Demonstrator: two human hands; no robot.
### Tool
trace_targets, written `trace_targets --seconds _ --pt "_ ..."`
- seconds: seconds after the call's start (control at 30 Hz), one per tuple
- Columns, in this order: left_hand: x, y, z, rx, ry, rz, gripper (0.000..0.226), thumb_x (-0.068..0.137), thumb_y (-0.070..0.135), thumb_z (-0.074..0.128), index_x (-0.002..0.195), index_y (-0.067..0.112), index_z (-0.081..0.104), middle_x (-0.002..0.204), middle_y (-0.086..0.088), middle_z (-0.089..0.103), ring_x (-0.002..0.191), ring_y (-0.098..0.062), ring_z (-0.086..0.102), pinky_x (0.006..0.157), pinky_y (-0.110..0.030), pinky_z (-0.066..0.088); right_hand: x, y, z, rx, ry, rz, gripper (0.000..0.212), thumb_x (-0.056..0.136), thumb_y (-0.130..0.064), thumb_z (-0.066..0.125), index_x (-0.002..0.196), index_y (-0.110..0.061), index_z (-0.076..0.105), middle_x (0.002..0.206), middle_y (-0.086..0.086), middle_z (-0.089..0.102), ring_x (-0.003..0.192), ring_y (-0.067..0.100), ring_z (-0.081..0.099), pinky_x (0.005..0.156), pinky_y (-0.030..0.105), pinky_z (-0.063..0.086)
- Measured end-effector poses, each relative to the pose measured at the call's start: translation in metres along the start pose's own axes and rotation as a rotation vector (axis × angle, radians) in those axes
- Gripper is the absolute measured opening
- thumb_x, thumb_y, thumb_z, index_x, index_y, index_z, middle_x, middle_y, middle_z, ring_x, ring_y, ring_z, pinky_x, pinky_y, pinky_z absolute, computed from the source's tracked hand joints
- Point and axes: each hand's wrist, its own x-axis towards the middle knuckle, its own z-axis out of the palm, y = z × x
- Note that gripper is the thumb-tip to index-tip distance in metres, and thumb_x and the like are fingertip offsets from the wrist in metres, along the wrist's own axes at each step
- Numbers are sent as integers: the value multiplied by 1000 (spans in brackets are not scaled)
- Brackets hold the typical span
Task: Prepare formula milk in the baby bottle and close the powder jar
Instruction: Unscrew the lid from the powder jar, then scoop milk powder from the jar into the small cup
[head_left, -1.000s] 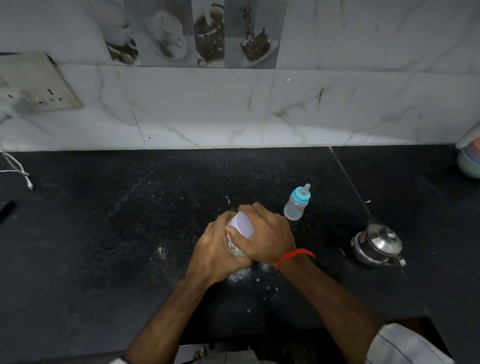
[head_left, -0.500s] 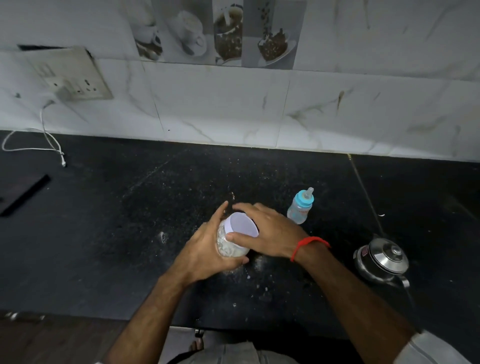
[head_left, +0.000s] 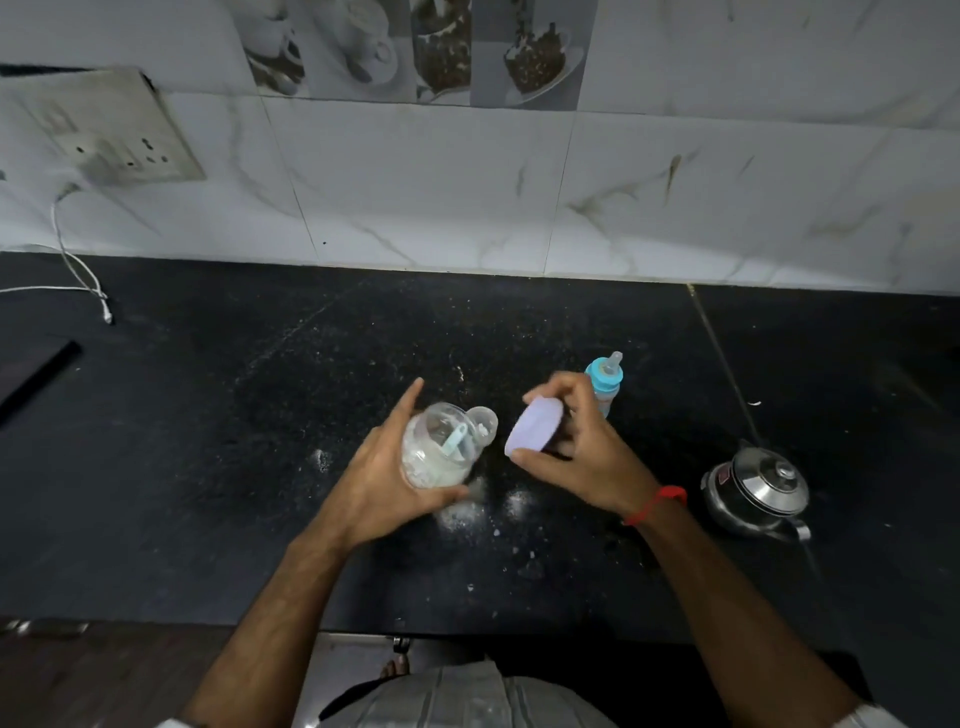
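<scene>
My left hand (head_left: 382, 480) grips a clear plastic powder jar (head_left: 441, 452), tilted over the black counter, its mouth uncovered. White powder and a pale blue scoop (head_left: 453, 441) lie inside it. My right hand (head_left: 582, 452) holds the jar's lilac lid (head_left: 535, 427) just to the right of the jar, apart from its mouth. A small baby bottle (head_left: 604, 383) with a blue collar and clear teat stands upright behind my right hand, its lower part hidden by my fingers.
A steel kettle (head_left: 756, 491) sits at the right. Spilled white powder (head_left: 462, 512) dots the black counter (head_left: 208, 467) below the jar. A white cable (head_left: 78, 270) hangs from a wall socket (head_left: 109, 135) at far left. A dark flat object (head_left: 36, 374) lies at the left edge.
The lid has come off the jar: my right hand has lifted it away to the right. The jar now shows its open mouth and scoop.
</scene>
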Motion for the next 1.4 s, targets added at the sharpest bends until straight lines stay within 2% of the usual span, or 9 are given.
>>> trace_targets --seconds 0.17,0.37,0.53,0.67,0.8,0.97,1.07,1.27,1.4 --pt "-4 -10 1 -170 145 -45 126 56 51 95 158 46 22 138 23 58 127 10 53 107 -19 42 -45 75 24 -303 56 198 53 73 -45 88 89 -40 39 138 -4 61 132 19 55 103 28 47" --pt "-9 -8 11 -143 124 -6 127 52 55 98 154 56 21 148 16 52 142 -11 46 118 -40 39 -64 105 41 -629 71 151 55 75 -71 62 104 -24 57 164 2 34 158 25 11 126 58 17" --pt "-4 2 15 28 31 115 136 57 55 95 160 47 7 149 23 44 139 -10 33 110 -28 31 -33 2 37 -329 302 -120 34 94 -49 61 117 -24 69 145 -8 52 140 10 42 118 26 33" --pt "-2 17 18 139 -41 184 143 59 63 91 162 42 -6 150 26 39 138 -7 31 104 -31 43 -3 -26 34 -854 100 -301 35 98 -43 48 114 -27 75 136 1 60 126 25 53 109 43 42" --pt "2 28 20 229 -29 217 143 57 77 79 157 46 -19 148 17 43 136 -14 35 102 -41 51 15 -31 35 -1100 -90 -53 28 94 -39 61 113 -23 73 122 2 62 113 29 58 100 50 45" --pt "7 23 16 216 4 160 148 58 70 86 158 43 -19 150 20 42 136 -11 33 102 -44 51 23 -25 40 -1019 195 -153 10 84 -25 78 85 -16 73 94 3 64 82 26 64 66 41 57" --pt "10 23 15 265 19 148 149 59 70 87 157 43 -23 151 15 42 137 -15 35 103 -49 52 29 -30 46 -1120 285 -255 10 80 -26 75 75 -17 76 98 4 64 94 32 62 83 49 55" --pt "20 16 13 308 -3 152 149 61 73 85 153 49 -29 148 10 48 137 -17 36 103 -53 52 45 -46 49 -1057 -288 66 22 94 -31 65 109 -19 76 145 -2 47 147 35 24 121 71 8" --pt "24 9 9 242 22 120 149 60 68 88 157 44 -22 149 17 44 133 -10 33 103 -45 51 52 -38 39 -504 -196 196 13 91 -25 72 94 -18 83 134 0 61 134 22 46 116 48 34"
